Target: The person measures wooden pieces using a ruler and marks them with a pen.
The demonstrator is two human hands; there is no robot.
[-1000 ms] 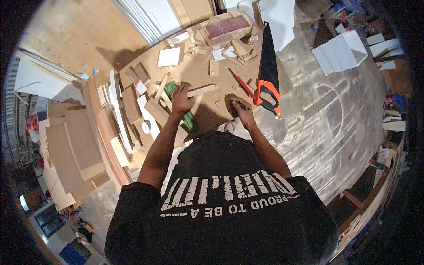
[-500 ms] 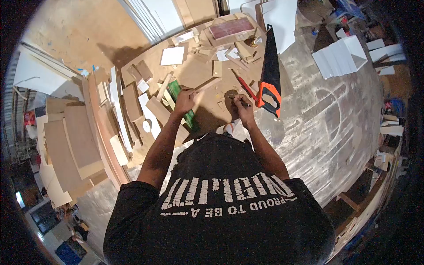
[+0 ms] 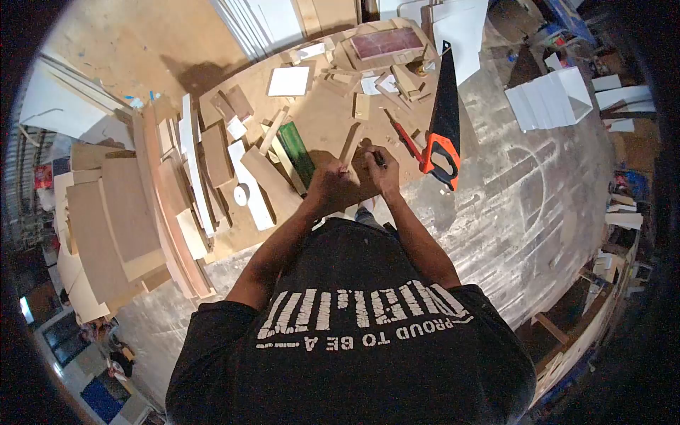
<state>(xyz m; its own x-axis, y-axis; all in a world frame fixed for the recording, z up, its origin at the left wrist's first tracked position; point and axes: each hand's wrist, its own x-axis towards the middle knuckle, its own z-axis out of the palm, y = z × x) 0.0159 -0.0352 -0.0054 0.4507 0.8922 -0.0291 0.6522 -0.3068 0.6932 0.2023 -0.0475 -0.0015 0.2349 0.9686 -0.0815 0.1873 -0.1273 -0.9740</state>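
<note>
My left hand is closed around the near end of a narrow wood strip, which points away from me over the table. Close beside it, my right hand pinches a small, dark, pen-like tool, its tip near the strip. Whether the tip touches the wood cannot be made out. A green-faced board lies left of my left hand. Past my right hand are a red, slender tool and a handsaw with an orange and black handle, at the table's right edge.
Wood offcuts and a long white piece cover the left of the wooden table. A reddish block and a white square lie farther back. White panels rest on the concrete floor at right.
My left hand has moved right and nearer to me, turning the wood strip to point more directly away. My hands are now closer together. The pen-like tool stays in my right hand.
</note>
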